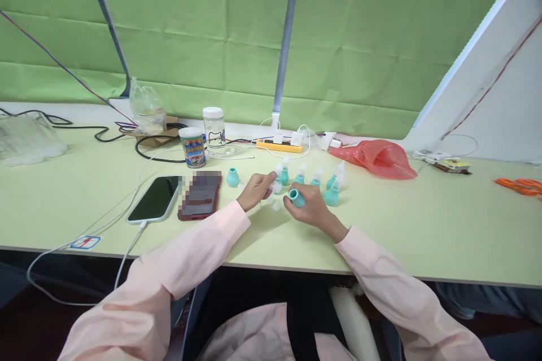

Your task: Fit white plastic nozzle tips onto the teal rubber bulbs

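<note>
My right hand (pixel 312 207) is closed round a teal rubber bulb (pixel 296 198), its open mouth tilted up toward me. Just left of it, my left hand (pixel 256 190) pinches a small translucent white nozzle tip (pixel 277 185). The bulb and the tip are apart. Beyond my hands stand several teal bulbs with white tips fitted, among them one at the right (pixel 332 194). A single teal bulb without a tip (pixel 232 177) stands left of my left hand. Near my fingers lies a loose translucent piece (pixel 276 205).
Two phones, one black-screened (pixel 154 198) and one in a red case (pixel 200 196), lie at the left. Behind them stand a noodle cup (pixel 193 148) and a clear jar (pixel 214 131). A yellow power strip (pixel 279 146) and a red plastic bag (pixel 376 158) are at the back; orange scissors (pixel 520 186) lie far right.
</note>
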